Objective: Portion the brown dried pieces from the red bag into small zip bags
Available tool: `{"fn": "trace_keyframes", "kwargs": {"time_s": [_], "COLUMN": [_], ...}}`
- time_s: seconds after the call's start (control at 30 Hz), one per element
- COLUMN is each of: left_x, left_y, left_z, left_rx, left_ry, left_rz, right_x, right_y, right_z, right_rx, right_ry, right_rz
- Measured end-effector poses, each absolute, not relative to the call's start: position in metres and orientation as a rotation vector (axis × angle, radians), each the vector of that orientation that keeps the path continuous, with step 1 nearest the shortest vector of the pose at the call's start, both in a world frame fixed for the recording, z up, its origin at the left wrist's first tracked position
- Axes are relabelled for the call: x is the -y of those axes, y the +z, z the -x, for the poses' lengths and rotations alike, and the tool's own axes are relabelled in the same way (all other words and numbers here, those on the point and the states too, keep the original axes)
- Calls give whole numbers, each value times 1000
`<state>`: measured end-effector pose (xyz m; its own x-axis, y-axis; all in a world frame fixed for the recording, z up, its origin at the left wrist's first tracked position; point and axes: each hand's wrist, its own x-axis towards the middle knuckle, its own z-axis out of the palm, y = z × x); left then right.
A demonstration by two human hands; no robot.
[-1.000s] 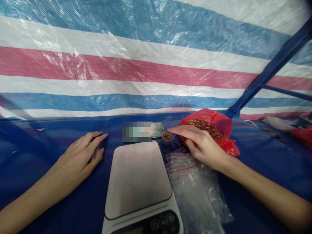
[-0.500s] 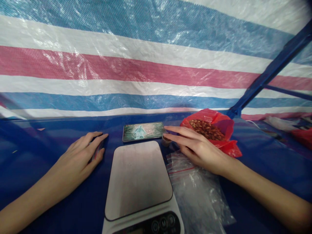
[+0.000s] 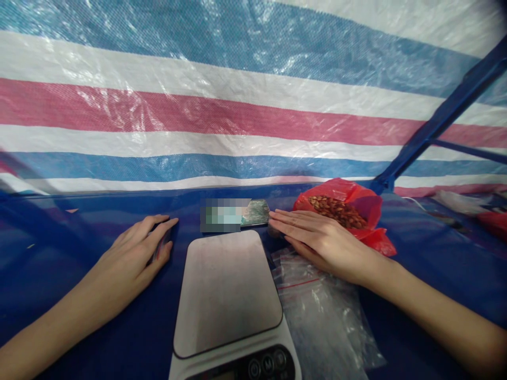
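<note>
My left hand (image 3: 137, 250) rests on the blue table left of the kitchen scale (image 3: 227, 295), fingers stretched out. Between its thumb and forefinger shows a bit of something clear and reddish, mostly hidden under the palm. My right hand (image 3: 317, 235) lies with straight fingers over a small round container (image 3: 273, 231), which it largely covers. Its fingertips are beside the right end of a phone (image 3: 255, 212), part of whose screen is blurred out. Beneath the right hand and wrist spread clear zip bags (image 3: 325, 322) with a red line.
Behind my right hand, a red plastic bag (image 3: 378, 240) stands open with brown nuts or seeds (image 3: 336, 210) inside. A blue metal frame (image 3: 439, 119) slants up at the right. Striped sheeting (image 3: 198, 111) hangs along the table's back edge.
The fingers of my right hand have drawn together and now cover more of the small round container. My left hand keeps its pose; the view has shifted slightly.
</note>
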<state>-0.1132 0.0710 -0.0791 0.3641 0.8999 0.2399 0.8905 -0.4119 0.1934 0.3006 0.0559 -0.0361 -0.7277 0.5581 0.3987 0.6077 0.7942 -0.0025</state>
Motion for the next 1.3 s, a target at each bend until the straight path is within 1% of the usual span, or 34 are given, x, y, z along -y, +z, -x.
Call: {"fn": "trace_keyframes", "kwargs": {"time_s": [0.1, 0.3, 0.43, 0.57, 0.7, 0.77, 1.07, 1.3], "left_x": [-72, -74, -74, -75, -75, -74, -76, -75], "left_y": [-80, -87, -89, -89, -91, -92, -96, -95], "left_z": [113, 117, 119, 119, 120, 120, 123, 122], "left_rx": [-1691, -1661, -1657, -1655, -1665, -1667, -1655, -1654], "left_ry": [481, 516, 528, 560, 565, 565, 564, 558], "left_rz": [-2577, -2621, -2639, -2659, -2663, -2664, -2675, -2659], "right_x": [-55, -52, -64, -85, -97, -100, -106, -102], "right_y": [-34, -13, -6, -20, -39, -45, -41, -41], "right_z": [-301, -318, -349, -379, -392, -394, -398, -395], "right_rx": [2556, 2188, 2294, 2416, 2456, 2441, 2435, 2404], "right_ry": [-181, -316, -317, -256, -49, -9, -37, -140], "right_rz": [866, 973, 1254, 1453, 1461, 1480, 1472, 1469]}}
